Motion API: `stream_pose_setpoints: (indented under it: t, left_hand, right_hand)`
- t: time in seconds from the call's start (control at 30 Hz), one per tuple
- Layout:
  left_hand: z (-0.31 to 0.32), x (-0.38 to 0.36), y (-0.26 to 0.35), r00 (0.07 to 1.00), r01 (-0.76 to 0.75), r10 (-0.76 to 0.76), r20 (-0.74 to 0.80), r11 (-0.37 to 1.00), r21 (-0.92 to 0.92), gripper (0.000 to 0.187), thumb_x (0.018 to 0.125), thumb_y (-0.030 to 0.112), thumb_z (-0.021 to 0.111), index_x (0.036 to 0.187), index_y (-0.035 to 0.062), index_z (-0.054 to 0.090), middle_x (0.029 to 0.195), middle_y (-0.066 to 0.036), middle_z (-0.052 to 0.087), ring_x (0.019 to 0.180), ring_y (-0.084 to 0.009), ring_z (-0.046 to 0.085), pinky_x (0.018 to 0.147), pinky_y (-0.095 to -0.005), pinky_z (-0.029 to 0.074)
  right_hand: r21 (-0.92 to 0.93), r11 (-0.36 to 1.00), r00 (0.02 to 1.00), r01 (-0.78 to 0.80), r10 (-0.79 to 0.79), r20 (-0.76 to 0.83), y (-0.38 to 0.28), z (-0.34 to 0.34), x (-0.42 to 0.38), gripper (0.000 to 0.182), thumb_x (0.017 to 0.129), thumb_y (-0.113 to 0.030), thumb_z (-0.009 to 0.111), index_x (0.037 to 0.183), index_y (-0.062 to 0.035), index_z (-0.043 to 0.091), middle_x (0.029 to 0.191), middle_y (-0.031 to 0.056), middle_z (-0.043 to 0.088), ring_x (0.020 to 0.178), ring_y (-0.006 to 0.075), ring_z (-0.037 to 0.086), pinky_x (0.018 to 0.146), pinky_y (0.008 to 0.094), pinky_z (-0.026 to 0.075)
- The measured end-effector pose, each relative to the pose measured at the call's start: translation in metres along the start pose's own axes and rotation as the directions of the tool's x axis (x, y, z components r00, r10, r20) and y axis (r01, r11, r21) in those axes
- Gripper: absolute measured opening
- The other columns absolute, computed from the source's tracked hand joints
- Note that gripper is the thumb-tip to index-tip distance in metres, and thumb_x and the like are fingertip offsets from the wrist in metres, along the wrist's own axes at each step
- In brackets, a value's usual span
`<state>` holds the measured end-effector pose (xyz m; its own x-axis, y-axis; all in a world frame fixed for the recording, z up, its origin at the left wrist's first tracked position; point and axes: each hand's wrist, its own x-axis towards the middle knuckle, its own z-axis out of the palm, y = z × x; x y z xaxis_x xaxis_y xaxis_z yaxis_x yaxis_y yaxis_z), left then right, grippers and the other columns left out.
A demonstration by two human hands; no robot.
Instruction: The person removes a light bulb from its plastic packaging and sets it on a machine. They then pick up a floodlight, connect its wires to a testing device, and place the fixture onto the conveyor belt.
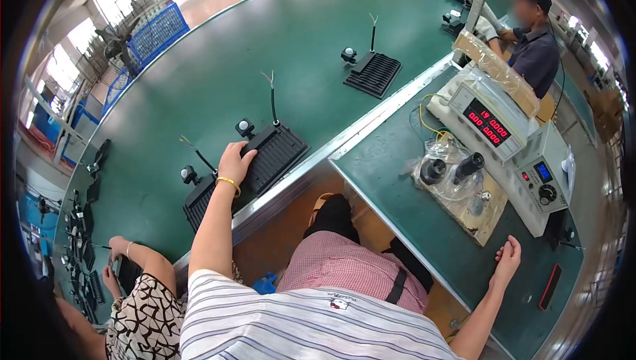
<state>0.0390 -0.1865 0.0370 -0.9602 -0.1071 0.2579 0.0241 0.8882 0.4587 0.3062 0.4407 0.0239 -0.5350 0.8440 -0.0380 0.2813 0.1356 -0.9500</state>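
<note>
The lamp point(277, 156) lies finned side up on the green worktop point(232, 61), close to its metal edge point(281, 194); the person's left hand point(234, 162) rests on the lamp's left corner, the thumb laid over it; the fingertips are partly hidden, so whether this grip is clamped on the lamp or only resting, one cannot tell. The cable point(272, 103) rises from the lamp's far side, bare wires at its tip; the sensor point(244, 127), white-domed, sits at the lamp's far left, just past the hand.

A second lamp point(200, 195) lies near the lamp on its left, partly behind the forearm; a third lamp point(375, 73) lies well apart, beyond the lamp and to its right; more lamps point(83, 254) crowd together far to its left, near a co-worker's hand point(120, 246).

The right hand point(509, 262) is well to the lamp's right, over the side worktop point(371, 161); its grip is apart, fingers loosely bent, holding nothing visible; a phone point(550, 287), red-edged, lies near it, farther from the lamp. Also to the lamp's right are a board point(489, 227) bearing two black cylinders point(469, 166), a meter point(487, 121) with lit red digits, and a supply point(544, 171); a gloved co-worker point(535, 55) is farther off that way.
</note>
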Motion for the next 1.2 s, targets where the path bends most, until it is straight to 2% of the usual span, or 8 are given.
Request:
stream_pose_setpoints:
  t: [0.2,0.47,0.57,0.67,0.9,0.97,1.13,1.2]
  left_hand:
    - [-0.039,-0.026,-0.037,0.991,0.012,-0.018,0.130,0.999,0.046,0.038,0.083,0.026,0.066,0.111,0.0014,0.062,0.110,-0.015,0.061,0.105,-0.0323,0.058,0.092,-0.0369,0.044]
    - [-0.113,-0.065,-0.072,0.997,0.068,-0.079,0.015,0.921,0.385,0.023,0.078,0.009,0.068,0.099,0.0023,0.063,0.095,-0.014,0.060,0.091,-0.0267,0.060,0.082,-0.0336,0.048]
    - [-0.105,-0.045,-0.007,0.979,0.161,-0.133,-0.157,0.970,0.184,0.015,0.083,0.008,0.064,0.097,0.0015,0.062,0.094,-0.010,0.059,0.083,-0.0208,0.059,0.076,-0.0297,0.048]
    - [-0.039,-0.013,0.087,0.970,-0.242,0.234,-0.066,0.953,-0.184,0.012,0.087,0.006,0.061,0.099,0.0020,0.062,0.088,-0.007,0.056,0.079,-0.0173,0.059,0.069,-0.0269,0.048]
    - [0.090,0.084,0.235,0.835,-0.448,0.534,0.134,0.800,-0.400,0.026,0.086,0.014,0.062,0.109,0.0048,0.061,0.108,-0.013,0.060,0.101,-0.0270,0.058,0.083,-0.0349,0.049]
    - [0.136,0.118,0.249,0.782,-0.565,0.617,0.090,0.762,-0.317,0.030,0.083,0.017,0.064,0.110,0.0048,0.061,0.113,-0.014,0.059,0.107,-0.0304,0.055,0.091,-0.0382,0.045]
    - [0.198,0.170,0.273,0.839,-0.518,0.526,0.141,0.850,-0.090,0.036,0.083,0.027,0.063,0.113,0.0073,0.062,0.122,-0.013,0.058,0.114,-0.0316,0.052,0.098,-0.0414,0.040]
    - [0.209,0.177,0.265,0.855,-0.503,0.503,0.126,0.864,-0.039,0.033,0.085,0.029,0.061,0.111,0.0093,0.063,0.119,-0.011,0.059,0.112,-0.0307,0.054,0.095,-0.0414,0.042]
  right_hand:
    - [0.197,0.962,0.940,0.189,-0.236,0.248,-0.096,0.038,-0.028,0.022,0.092,-0.011,0.052,0.110,-0.0009,0.059,0.080,0.0000,0.055,0.069,0.0059,0.049,0.062,0.0204,0.040]
    - [0.813,0.567,0.474,0.132,-0.756,0.451,-0.241,0.057,-0.080,0.052,0.098,-0.050,0.039,0.114,-0.0017,0.051,0.080,0.0132,0.058,0.070,0.0246,0.057,0.066,0.0351,0.049]
    - [0.940,0.342,0.334,-0.020,-0.884,0.328,-0.272,0.060,-0.095,0.044,0.097,-0.043,0.041,0.111,-0.0037,0.054,0.087,0.0120,0.059,0.077,0.0238,0.058,0.071,0.0370,0.048]
    - [0.975,0.185,0.254,-0.120,-0.944,0.210,-0.289,0.046,-0.097,0.036,0.096,-0.037,0.043,0.109,-0.0058,0.057,0.094,0.0109,0.060,0.084,0.0230,0.059,0.077,0.0389,0.047]
    - [0.994,-0.050,0.332,-0.100,-0.943,-0.014,-0.277,0.014,-0.100,0.020,0.095,-0.022,0.048,0.102,-0.0105,0.063,0.110,0.0082,0.063,0.099,0.0211,0.062,0.088,0.0433,0.046]
    - [0.975,-0.163,0.226,-0.152,-0.966,-0.126,-0.207,-0.009,-0.090,0.050,0.096,-0.047,0.035,0.097,-0.0036,0.060,0.096,0.0125,0.062,0.085,0.0258,0.060,0.078,0.0409,0.046]
    - [0.985,0.086,0.506,-0.148,-0.849,0.150,-0.259,-0.014,-0.088,0.020,0.095,-0.027,0.049,0.086,-0.0133,0.061,0.079,0.0049,0.057,0.076,0.0198,0.060,0.085,0.0473,0.045]
    - [0.984,0.066,0.424,-0.166,-0.896,0.132,-0.263,-0.010,-0.082,0.027,0.097,-0.028,0.045,0.081,-0.0124,0.060,0.074,0.0047,0.056,0.069,0.0192,0.058,0.083,0.0491,0.045]
